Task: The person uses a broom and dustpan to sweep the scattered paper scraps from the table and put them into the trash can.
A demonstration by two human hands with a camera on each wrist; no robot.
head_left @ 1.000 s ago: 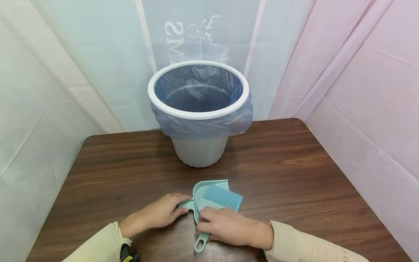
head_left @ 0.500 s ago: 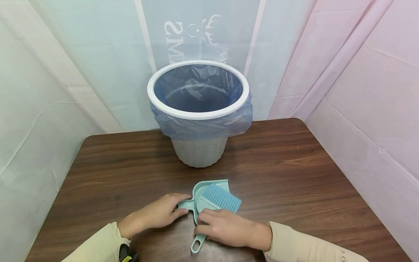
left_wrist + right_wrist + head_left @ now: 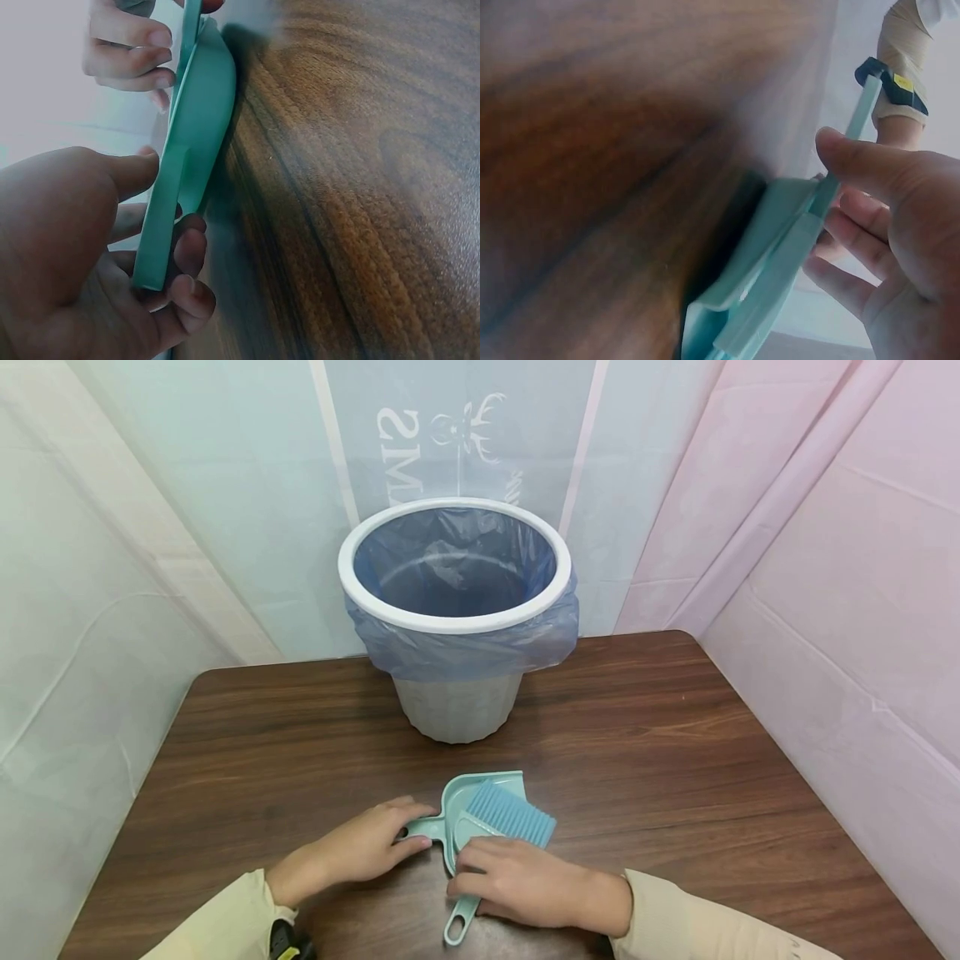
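Note:
On the table lies a mint-green dustpan (image 3: 455, 789), its opening toward the right. My left hand (image 3: 366, 845) grips its short handle, with the thumb on one side and the fingers curled beneath in the left wrist view. A matching hand brush (image 3: 512, 813) with blue bristles lies over the pan. My right hand (image 3: 525, 881) pinches the brush near its handle, whose looped end sticks out toward me. Seen from the right wrist, the thumb and fingers stand on either side of the brush handle (image 3: 864, 109). The brush covers part of the pan's inside.
Behind the dustpan stands a pale trash bin (image 3: 457, 706) with a white rim and a blue bag folded over its edge. The brown wooden table (image 3: 637, 735) has rounded back corners. Light cloth walls (image 3: 840, 593) enclose it at the back and sides.
The brush has shifted very slightly left and then back right over the dustpan, with my right hand on it. My left hand and the dustpan have hardly moved.

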